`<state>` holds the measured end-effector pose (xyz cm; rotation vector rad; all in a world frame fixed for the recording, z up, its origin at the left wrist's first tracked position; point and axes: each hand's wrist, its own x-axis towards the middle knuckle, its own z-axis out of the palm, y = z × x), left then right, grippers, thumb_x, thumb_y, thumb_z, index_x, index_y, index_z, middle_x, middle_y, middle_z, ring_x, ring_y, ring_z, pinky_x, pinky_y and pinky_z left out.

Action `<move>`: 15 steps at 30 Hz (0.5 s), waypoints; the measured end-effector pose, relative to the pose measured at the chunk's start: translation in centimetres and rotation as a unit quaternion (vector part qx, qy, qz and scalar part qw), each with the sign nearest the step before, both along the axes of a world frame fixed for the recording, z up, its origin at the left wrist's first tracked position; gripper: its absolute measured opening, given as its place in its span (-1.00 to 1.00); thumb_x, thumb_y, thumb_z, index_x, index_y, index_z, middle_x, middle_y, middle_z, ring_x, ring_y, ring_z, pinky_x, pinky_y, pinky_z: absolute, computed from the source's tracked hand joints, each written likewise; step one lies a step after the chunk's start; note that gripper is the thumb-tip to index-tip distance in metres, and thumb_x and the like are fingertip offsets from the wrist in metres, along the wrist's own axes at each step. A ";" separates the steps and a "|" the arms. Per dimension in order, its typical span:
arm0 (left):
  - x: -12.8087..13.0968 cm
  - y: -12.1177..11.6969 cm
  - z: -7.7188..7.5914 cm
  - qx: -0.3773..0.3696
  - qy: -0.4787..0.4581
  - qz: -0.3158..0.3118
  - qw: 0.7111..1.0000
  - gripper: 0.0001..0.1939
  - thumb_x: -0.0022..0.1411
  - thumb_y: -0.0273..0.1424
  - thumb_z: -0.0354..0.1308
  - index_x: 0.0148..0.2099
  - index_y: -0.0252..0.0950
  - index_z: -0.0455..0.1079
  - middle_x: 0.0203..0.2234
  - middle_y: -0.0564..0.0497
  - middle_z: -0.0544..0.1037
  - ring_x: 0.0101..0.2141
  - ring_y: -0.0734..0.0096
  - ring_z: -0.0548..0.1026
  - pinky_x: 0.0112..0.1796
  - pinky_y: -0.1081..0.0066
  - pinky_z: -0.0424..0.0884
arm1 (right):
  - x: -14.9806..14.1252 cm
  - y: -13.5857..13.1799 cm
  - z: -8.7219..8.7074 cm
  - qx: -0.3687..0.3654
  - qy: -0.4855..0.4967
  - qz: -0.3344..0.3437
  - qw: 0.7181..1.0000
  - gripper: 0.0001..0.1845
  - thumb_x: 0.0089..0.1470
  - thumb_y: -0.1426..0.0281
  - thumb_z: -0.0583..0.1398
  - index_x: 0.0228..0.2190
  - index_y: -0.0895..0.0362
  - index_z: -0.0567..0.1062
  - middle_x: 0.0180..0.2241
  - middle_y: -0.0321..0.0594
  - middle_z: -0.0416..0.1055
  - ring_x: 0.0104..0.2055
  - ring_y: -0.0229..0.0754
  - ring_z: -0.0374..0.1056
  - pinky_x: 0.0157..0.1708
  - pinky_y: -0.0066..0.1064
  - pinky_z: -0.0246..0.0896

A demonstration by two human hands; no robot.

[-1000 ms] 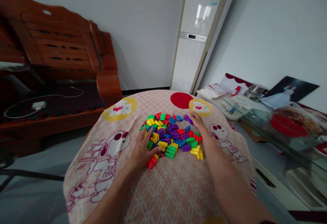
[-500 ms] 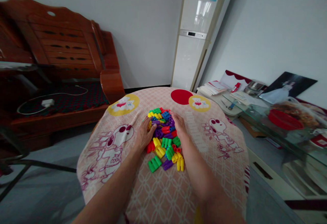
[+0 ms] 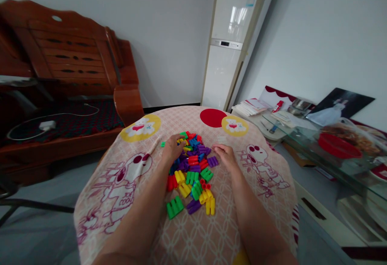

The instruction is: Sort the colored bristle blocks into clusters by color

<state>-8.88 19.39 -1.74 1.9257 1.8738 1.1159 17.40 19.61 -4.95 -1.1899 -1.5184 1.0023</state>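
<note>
A loose pile of plastic building blocks (image 3: 193,160), shaped like joined tubes in red, yellow, green, blue and purple, lies mid-table. My left hand (image 3: 173,149) rests over the pile's upper left side, fingers curved and apart, touching blocks there; its palm hides some of them. On the other side, my right hand (image 3: 226,154) is just off the pile with fingers stretched toward it and nothing visible in them. A purple block (image 3: 213,161) lies close to its fingertips. Nearest me are a green block (image 3: 174,207) and a yellow block (image 3: 210,206).
A patterned pink tablecloth (image 3: 187,241) covers the round table. To the left stands a carved wooden bench (image 3: 71,61) with a white charger (image 3: 47,125). At right, a glass shelf (image 3: 305,136) carries a red basket (image 3: 338,145). A tall white air conditioner (image 3: 225,71) stands behind.
My right hand has moved right, away from the pile, uncovering purple blocks. My left hand has shifted slightly up over the upper left blocks. The view has tilted a little.
</note>
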 end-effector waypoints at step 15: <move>-0.1 0.9 -1.3 0.026 0.064 -0.023 0.997 -0.72 0.19 -0.35 0.10 -0.11 -0.24 0.57 -0.09 -0.08 0.62 -0.02 0.13 0.53 0.09 0.16 0.40 | -1.1 -2.1 3.9 -0.020 -0.284 0.058 0.957 -0.90 -0.21 0.40 0.36 -0.50 0.09 0.59 -0.54 -0.29 0.53 -0.47 -0.18 0.44 -0.44 -0.42 0.25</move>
